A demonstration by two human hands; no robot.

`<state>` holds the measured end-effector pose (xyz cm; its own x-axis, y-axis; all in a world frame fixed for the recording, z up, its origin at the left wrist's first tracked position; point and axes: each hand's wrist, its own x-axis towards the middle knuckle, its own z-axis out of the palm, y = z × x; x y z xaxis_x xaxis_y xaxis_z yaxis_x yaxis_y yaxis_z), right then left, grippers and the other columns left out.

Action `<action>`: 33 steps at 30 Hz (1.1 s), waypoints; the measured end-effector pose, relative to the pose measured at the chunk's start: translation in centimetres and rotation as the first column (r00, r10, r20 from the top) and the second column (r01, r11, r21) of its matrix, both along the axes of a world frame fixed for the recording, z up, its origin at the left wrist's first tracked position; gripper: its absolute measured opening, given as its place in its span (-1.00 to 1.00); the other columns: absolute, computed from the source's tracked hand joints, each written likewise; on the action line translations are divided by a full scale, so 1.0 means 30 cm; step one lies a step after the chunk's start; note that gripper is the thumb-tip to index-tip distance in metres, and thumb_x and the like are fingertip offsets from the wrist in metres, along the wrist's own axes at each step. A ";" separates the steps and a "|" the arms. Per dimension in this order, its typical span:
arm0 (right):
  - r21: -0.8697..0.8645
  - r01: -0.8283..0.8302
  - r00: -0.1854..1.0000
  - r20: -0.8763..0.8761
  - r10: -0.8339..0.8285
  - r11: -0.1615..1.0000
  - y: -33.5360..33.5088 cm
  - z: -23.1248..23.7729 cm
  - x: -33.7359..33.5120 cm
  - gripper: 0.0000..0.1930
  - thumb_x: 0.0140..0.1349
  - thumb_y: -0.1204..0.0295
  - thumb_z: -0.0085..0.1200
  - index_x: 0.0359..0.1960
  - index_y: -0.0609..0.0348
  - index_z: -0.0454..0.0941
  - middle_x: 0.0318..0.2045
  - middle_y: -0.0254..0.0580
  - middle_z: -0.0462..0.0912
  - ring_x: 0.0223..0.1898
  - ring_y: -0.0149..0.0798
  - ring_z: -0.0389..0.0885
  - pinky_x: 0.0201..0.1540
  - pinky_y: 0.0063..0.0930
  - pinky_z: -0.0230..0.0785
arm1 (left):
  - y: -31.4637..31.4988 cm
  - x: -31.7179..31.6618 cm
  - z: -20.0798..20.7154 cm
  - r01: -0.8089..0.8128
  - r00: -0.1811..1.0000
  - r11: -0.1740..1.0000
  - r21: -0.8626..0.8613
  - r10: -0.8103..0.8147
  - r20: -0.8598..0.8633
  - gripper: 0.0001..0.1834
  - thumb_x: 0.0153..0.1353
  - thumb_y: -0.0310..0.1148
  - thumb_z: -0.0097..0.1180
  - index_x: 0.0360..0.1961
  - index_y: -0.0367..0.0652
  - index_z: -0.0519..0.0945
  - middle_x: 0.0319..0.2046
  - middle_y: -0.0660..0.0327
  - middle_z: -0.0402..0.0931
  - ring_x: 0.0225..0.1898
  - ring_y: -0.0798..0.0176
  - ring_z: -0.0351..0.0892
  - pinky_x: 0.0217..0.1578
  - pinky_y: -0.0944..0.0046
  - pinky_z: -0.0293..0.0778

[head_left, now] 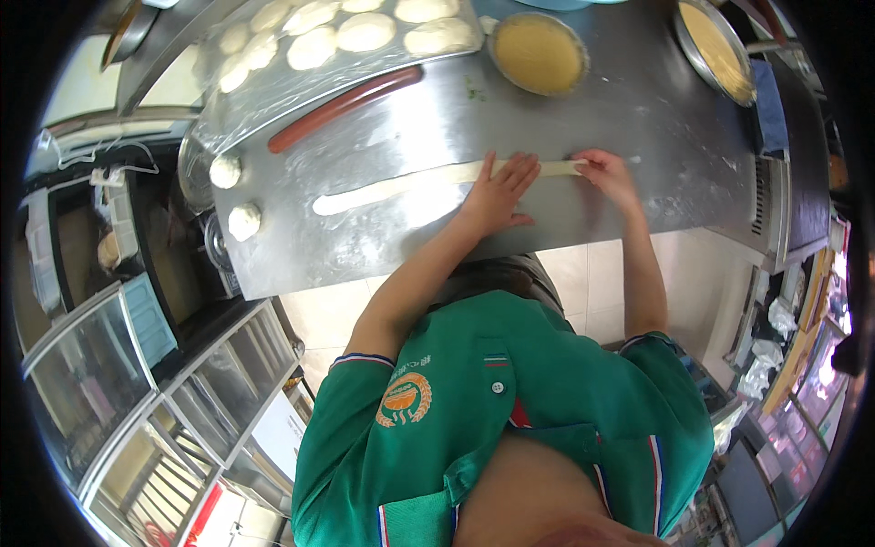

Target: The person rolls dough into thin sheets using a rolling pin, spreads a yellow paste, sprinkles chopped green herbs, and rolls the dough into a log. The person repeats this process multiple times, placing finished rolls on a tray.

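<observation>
A long, pale dough strip (401, 187) lies across the steel table, its left end rounded and its right end thin. My left hand (497, 196) rests flat over the strip right of its middle, fingers stretched out and thumb apart. Part of the dough is hidden beneath it. At the strip's right end, my right hand (609, 178) is closed, pinching the dough tip between thumb and fingers. Beyond the strip, a reddish-brown rolling pin (346, 108) lies at a slant, apart from both hands.
Flattened dough rounds (366, 32) sit on a plastic-covered tray (273, 100) at the far left. Two dough balls (244, 221) lie by the table's left edge. A bowl of yellow filling (538, 55) stands at the back, another metal bowl (715, 55) at far right. Green bits (474, 89) dot the steel table (365, 251).
</observation>
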<state>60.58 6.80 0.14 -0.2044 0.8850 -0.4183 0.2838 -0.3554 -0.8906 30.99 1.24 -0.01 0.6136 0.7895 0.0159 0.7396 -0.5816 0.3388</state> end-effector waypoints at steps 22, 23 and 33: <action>-0.465 0.046 0.617 -0.683 -0.392 0.884 -0.082 -0.033 -0.187 -0.44 0.58 0.18 -0.20 0.42 0.36 0.26 0.30 0.21 0.49 0.34 0.02 0.47 0.40 -0.16 0.33 | -0.099 -0.546 0.012 -0.199 0.974 0.976 0.086 0.187 0.129 -0.07 0.23 -0.09 0.28 0.53 -0.18 0.16 0.55 -0.03 0.04 0.56 -0.14 0.02 0.51 -0.26 -0.09; -0.536 0.152 0.647 -0.581 -0.493 0.831 -0.070 -0.037 -0.224 -0.43 0.58 0.17 -0.20 0.43 0.36 0.25 0.31 0.20 0.48 0.35 0.01 0.46 0.40 -0.16 0.32 | -0.158 -0.691 0.013 -0.303 0.951 0.952 0.039 0.301 0.066 -0.06 0.23 -0.09 0.28 0.54 -0.17 0.15 0.56 -0.02 0.03 0.57 -0.14 0.00 0.51 -0.26 -0.10; -0.403 -0.291 0.475 -0.848 -0.235 0.868 -0.146 -0.032 -1.037 -0.39 0.58 0.06 -0.19 0.41 0.34 0.30 0.37 0.13 0.43 0.35 -0.01 0.47 0.37 -0.16 0.35 | -0.345 -1.007 -0.068 -0.520 0.854 0.854 0.001 0.519 0.028 -0.05 0.29 0.01 0.23 0.55 -0.20 0.11 0.59 -0.02 -0.06 0.57 -0.13 -0.03 0.49 -0.29 -0.12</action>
<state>29.46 2.41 -0.81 -0.7019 0.6327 -0.3271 -0.5019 -0.7652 -0.4032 0.78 -9.11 -2.04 0.1133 0.9930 0.0337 0.9258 -0.1178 0.3593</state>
